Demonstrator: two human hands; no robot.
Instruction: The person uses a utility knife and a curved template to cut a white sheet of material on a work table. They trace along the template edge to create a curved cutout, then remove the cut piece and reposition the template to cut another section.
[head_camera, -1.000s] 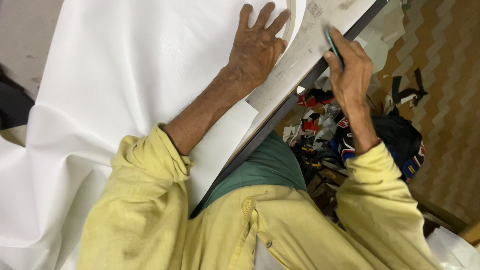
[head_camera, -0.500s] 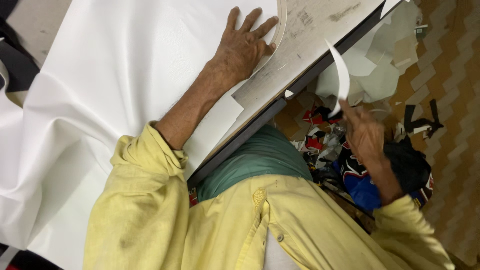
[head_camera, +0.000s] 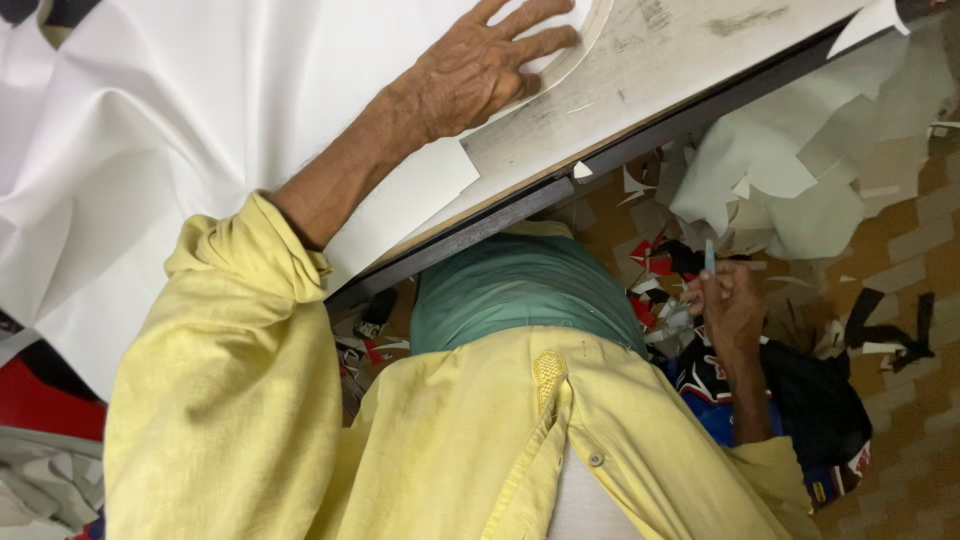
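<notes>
The left hand (head_camera: 478, 70) lies flat and open, fingers spread, pressing on a big white sheet (head_camera: 200, 120) on the tabletop (head_camera: 660, 60), up near 12 o'clock. Under the fingertips there is a curved edge in the sheet, like a cut line or a thin curved strip; it is hard to tell which. The sheet looks thin and light. It stays flat where the hand presses but bends into soft folds over at 9 o'clock, so it is floppy and would likely slide or crease if pulled by one corner. A flat palm on top, close to the curve, looks like the best way to keep it in place. The right hand (head_camera: 728, 305) hangs off the tabletop at about 3 o'clock, curled shut around a thin blue tool (head_camera: 709, 255) that sticks up from the fingers. Only its tip shows, so it may be a small knife or a pen; I cannot tell. The tool looks light and stiff, and may be sharp. Below the right hand lies a heap of scraps (head_camera: 790, 170) on the floor. The top of the sheet and the left fingertips run close to the picture's edge. A yellow shirt (head_camera: 230, 400) hides much of the bottom.
</notes>
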